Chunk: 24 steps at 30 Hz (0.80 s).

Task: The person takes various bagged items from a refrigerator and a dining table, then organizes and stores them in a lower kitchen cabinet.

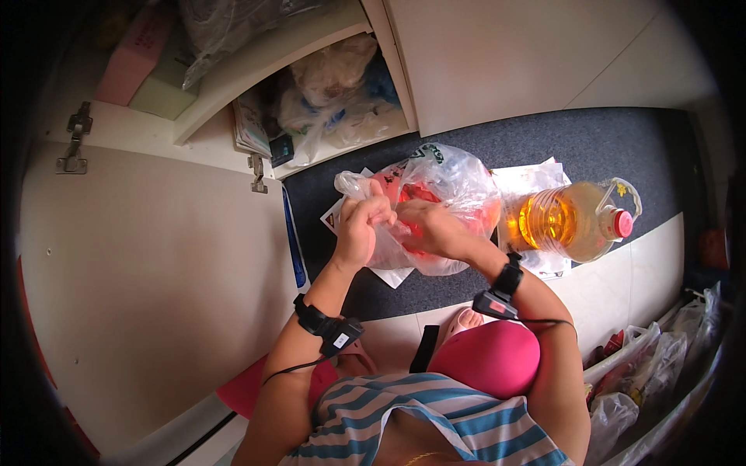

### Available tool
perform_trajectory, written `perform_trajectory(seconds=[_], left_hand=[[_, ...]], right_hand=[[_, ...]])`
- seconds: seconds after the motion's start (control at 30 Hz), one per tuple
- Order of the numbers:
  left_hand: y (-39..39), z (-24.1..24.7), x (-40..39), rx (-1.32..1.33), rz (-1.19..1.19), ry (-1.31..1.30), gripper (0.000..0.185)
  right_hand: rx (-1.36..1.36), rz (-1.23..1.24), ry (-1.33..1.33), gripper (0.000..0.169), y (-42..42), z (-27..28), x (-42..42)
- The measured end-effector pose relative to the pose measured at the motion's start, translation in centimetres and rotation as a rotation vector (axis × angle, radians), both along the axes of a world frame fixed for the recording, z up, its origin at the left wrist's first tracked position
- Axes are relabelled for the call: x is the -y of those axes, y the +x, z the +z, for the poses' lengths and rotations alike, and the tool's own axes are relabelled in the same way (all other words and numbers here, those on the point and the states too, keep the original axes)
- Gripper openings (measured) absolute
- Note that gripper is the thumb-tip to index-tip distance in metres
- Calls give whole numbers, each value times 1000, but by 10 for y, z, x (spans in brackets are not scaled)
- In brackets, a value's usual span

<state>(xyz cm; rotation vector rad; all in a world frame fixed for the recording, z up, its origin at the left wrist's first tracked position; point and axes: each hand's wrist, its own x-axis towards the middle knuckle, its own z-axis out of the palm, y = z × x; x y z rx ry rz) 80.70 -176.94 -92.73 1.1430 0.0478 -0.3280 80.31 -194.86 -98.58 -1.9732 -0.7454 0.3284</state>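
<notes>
A clear plastic bag (446,175) with red contents or a red bag inside stands on papers over the dark mat. My left hand (362,224) grips the gathered plastic at the bag's left side. At the bag's near middle, my right hand (434,227) is bent down against the red and clear plastic; its fingertips are hidden, so what they hold cannot be made out. Right of the bag, a large clear bottle (588,233) of yellow oil with a red cap (623,223) and a white handle stands on paper (536,175).
An opened cabinet door (157,244) spreads on the left. Plastic bags (338,87) fill the lower cabinet shelf, with a pink box (137,55) above. The dark mat (612,140) lies on pale tiles (647,256). More bagged goods (647,361) stand at the lower right.
</notes>
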Motion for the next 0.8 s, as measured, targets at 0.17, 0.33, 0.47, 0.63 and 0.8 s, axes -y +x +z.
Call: perform_trajectory(seconds=[0.17,0.33,0.47,0.63,0.8], left_hand=[[-1,-8,7,32,-37,78,29],[8,-5,9,179,-113,443,34],[13,-16,17,39,-142,505,46],[2,-22,38,107,-354,375,68],[14,-23,36,-107,-324,457,51]], right_hand=[[474,-357,-377,22,4,7,33],[6,-325,178,15,7,17,55],[-282,-467,641,13,0,6,50],[14,-344,474,14,-1,13,35],[-97,-366,641,25,3,8,39]])
